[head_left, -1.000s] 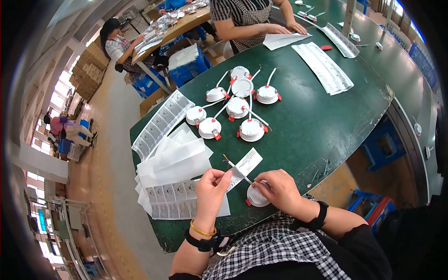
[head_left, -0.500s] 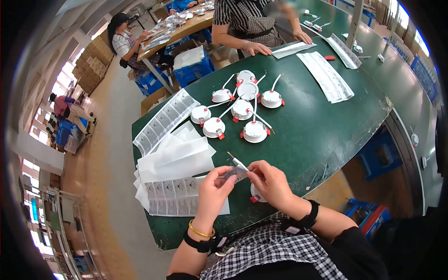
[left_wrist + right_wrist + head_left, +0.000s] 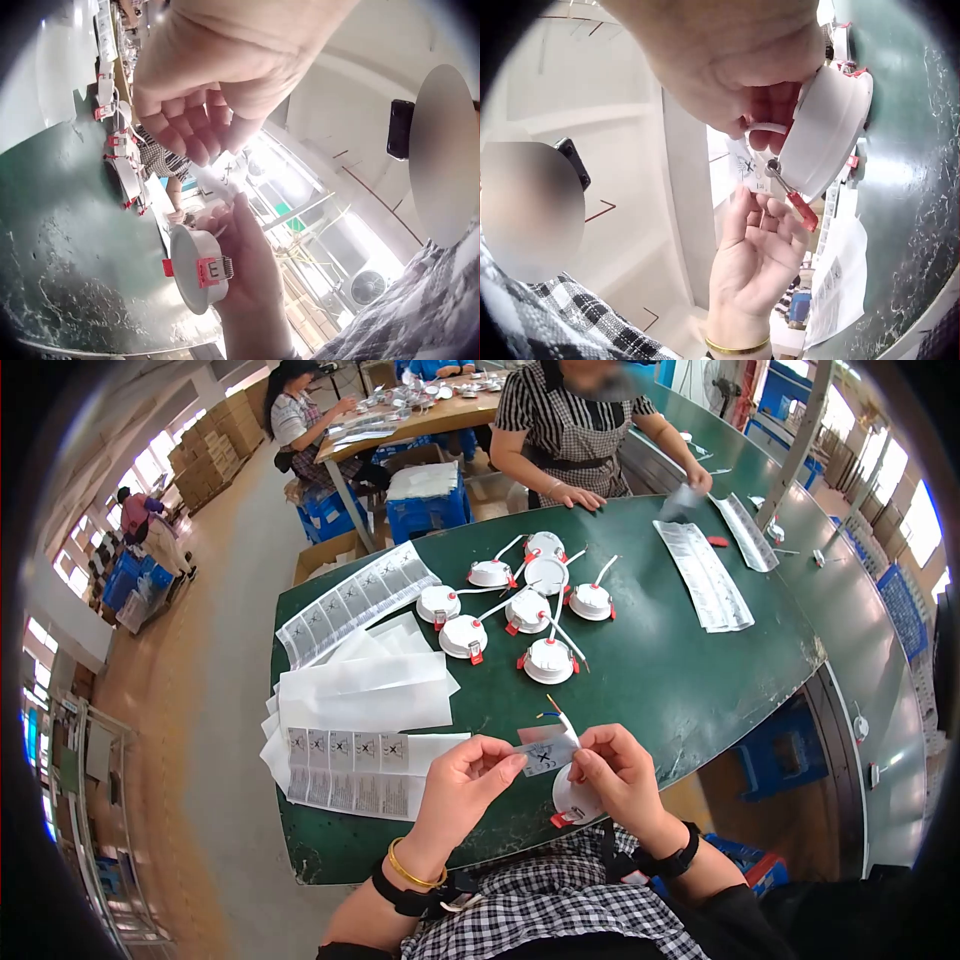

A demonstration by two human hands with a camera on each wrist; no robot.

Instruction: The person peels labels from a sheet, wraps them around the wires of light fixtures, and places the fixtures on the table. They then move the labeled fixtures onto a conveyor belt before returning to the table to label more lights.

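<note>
Between finger and thumb, my left hand [image 3: 468, 782] pinches the free end of a small printed label [image 3: 547, 756], which bears a crossed-out symbol. My right hand [image 3: 622, 772] pinches the white cable [image 3: 567, 726] where the label folds round it. Bare coloured wire ends stick out above. That cable belongs to a round white downlight [image 3: 574, 800] with red-tipped spring clips, under my right hand and partly hidden by it. In the right wrist view, the downlight [image 3: 829, 135] hangs beside my right fingers, and the label [image 3: 745, 166] spans both hands.
Several more downlights [image 3: 549, 662] stand grouped ahead on the green table [image 3: 660, 690], cables crossing. Label sheets [image 3: 350, 772] and white backing papers [image 3: 365, 690] overlap at left. Across the table, a person [image 3: 570, 440] handles a sheet near other label strips [image 3: 703, 575].
The label has gone from lying flat behind the cable to being folded round it, symbol side showing. My right hand has moved up the cable to the label. The person opposite has lifted a sheet.
</note>
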